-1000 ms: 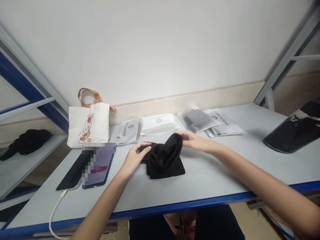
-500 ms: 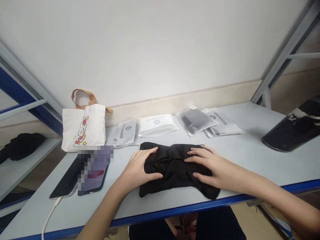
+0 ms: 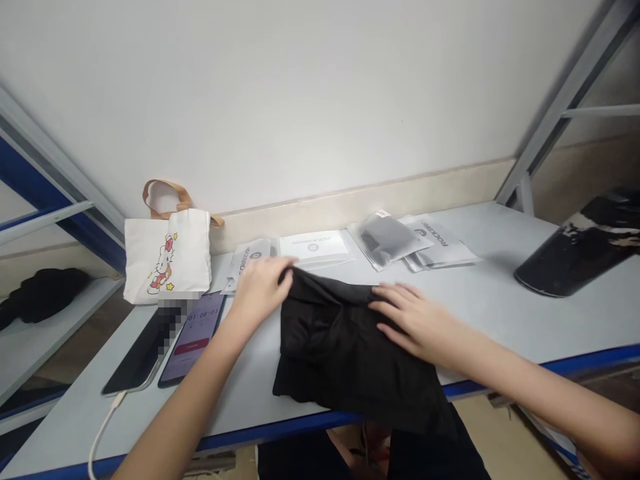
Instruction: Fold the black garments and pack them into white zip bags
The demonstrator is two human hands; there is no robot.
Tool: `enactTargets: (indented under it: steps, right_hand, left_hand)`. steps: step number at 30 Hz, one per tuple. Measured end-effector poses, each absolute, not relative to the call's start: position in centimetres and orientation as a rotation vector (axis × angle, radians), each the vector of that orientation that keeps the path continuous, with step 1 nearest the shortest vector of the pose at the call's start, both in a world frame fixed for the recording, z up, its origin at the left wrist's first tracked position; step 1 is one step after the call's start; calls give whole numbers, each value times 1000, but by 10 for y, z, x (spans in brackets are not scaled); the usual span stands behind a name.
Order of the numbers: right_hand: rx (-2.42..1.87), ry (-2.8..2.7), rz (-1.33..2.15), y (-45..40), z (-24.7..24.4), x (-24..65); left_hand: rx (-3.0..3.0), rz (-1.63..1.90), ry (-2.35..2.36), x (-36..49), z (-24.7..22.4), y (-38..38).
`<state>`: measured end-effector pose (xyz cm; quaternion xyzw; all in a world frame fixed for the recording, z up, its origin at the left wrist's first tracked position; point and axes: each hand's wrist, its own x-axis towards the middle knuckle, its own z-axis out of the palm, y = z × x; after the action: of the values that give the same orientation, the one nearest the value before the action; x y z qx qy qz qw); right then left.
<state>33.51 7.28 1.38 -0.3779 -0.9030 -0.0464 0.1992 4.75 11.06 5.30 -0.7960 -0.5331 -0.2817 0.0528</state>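
A piece of black cloth (image 3: 345, 353) lies spread on the desk, its lower right part hanging over the front edge. My left hand (image 3: 265, 283) pinches the cloth's far left corner between thumb and fingers, lifting it a little. Upon the far right part rests my right hand (image 3: 407, 317), fingers stretched out and touching the fabric; whether it grips any of it is not plain. Folds run across the cloth between the two hands.
Along the wall lie a grey packet (image 3: 250, 260), a white packet (image 3: 315, 247) and see-through pouches (image 3: 385, 240). A white tote bag (image 3: 170, 257) stands at left, near two phones (image 3: 145, 353) (image 3: 193, 343), one with a cable. At right leans a black cylinder (image 3: 565, 260).
The cloth has been unfolded toward me and now reaches past the desk edge. My left hand has moved up and left and closed on its corner. The right hand has shifted slightly.
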Motion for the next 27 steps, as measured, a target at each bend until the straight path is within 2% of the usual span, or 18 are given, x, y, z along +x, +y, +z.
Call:
enactTargets:
  steps: [3, 6, 9, 12, 15, 18, 21, 24, 27]
  right_hand:
    - [-1146, -2338, -490, 102, 9, 336]
    - [-1192, -2202, -594, 105, 12, 331]
    - [-1057, -2371, -433, 87, 6, 318]
    - [-1061, -2545, -123, 78, -6, 312]
    - [-1230, -2595, 88, 92, -10, 323]
    - [-1285, -2632, 251, 109, -6, 337]
    - [-1282, -2607, 306, 114, -2, 341]
    - [-1283, -2604, 278, 110, -3, 335]
    - [-1269, -2587, 165, 105, -4, 329]
  left_hand:
    - [-2251, -964, -1382, 64, 60, 114]
    - [-2673, -783, -1235, 81, 42, 96]
    - [-2908, -561, -1443, 92, 15, 74]
    - [-2876, -513, -1701, 98, 2, 63]
    - [-2733, -606, -1854, 92, 6, 61]
    - [-2553, -863, -1918, 63, 13, 59]
    - [-2230, -1132, -1960, 23, 15, 52]
    - [-1873, -1112, -2065, 2, 13, 37]
    - [-1964, -990, -1877, 9, 6, 25]
